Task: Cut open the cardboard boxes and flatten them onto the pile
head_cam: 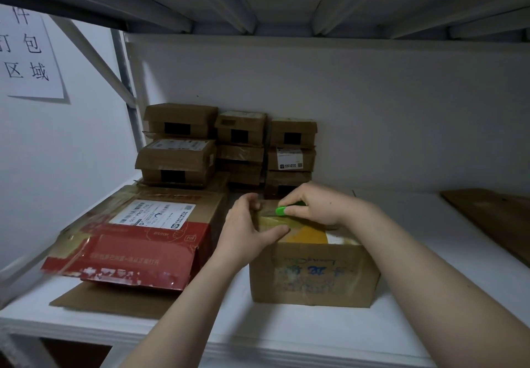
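Shelf (pixel 286 330): white, box (pixel 312 276) at lower centre.
Left hand (pixel 246 231): my fingers (pixel 251 201) clamp its top-left edge.
Right hand (pixel 315 204): grips green cutter (pixel 282 210) on tape (pixel 301 222) running left-right.

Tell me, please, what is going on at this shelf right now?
A person is cutting open a cardboard box that stands on the white shelf. The left hand grips the box's top left corner to steady it. The right hand holds a green-handled cutter against the tape on top. A pile of flattened cartons lies to the left, and small boxes are stacked at the back wall.
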